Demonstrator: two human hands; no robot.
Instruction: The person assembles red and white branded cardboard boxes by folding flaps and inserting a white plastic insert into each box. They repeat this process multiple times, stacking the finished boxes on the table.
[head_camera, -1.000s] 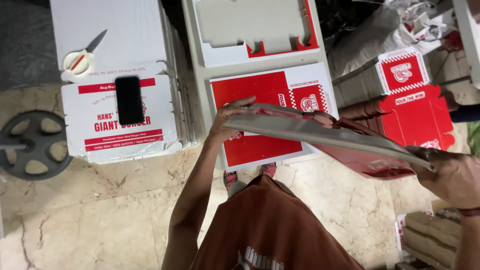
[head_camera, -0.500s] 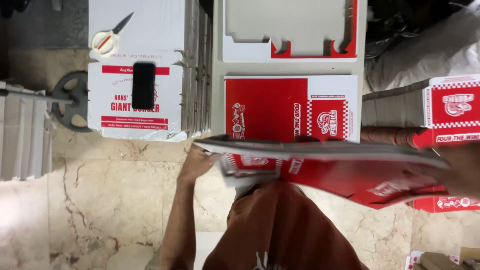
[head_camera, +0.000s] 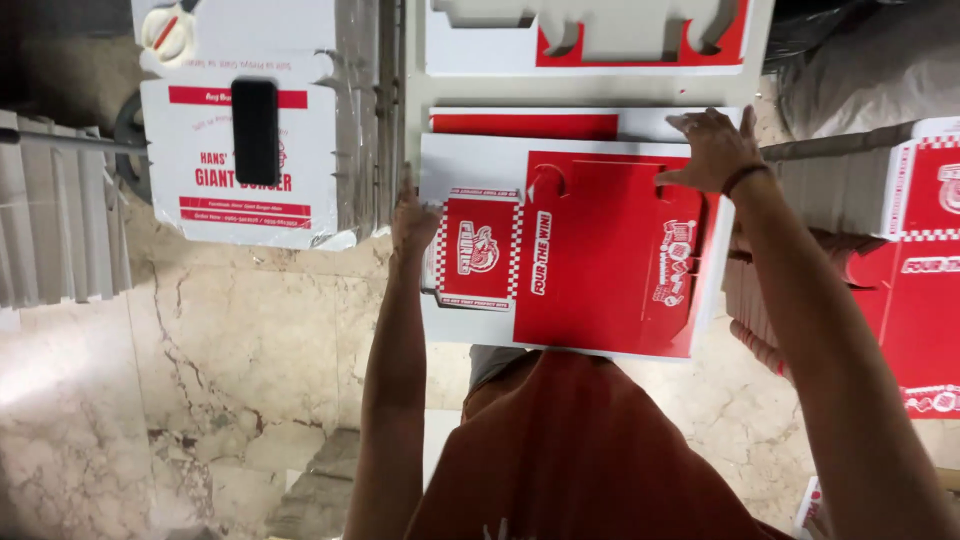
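Head view: flat red carton (head_camera: 600, 250) lies between both hands (head_camera: 415, 220).

Between the hands, a red-and-white cardboard sheet (head_camera: 590, 250) with a checkered panel; beyond the left hand (head_camera: 413, 222), a black phone (head_camera: 255, 131).

Place: packaging workroom, boxes assembled by hand on the floor
Floor: polished marble floor (head_camera: 230, 380); beige, veined
Stock: flat red-and-white carton blanks (head_camera: 590, 250); stacked white printed cartons (head_camera: 240, 160); piles of folded boxes (head_camera: 860, 200)
Tools: scissors (head_camera: 170, 30)
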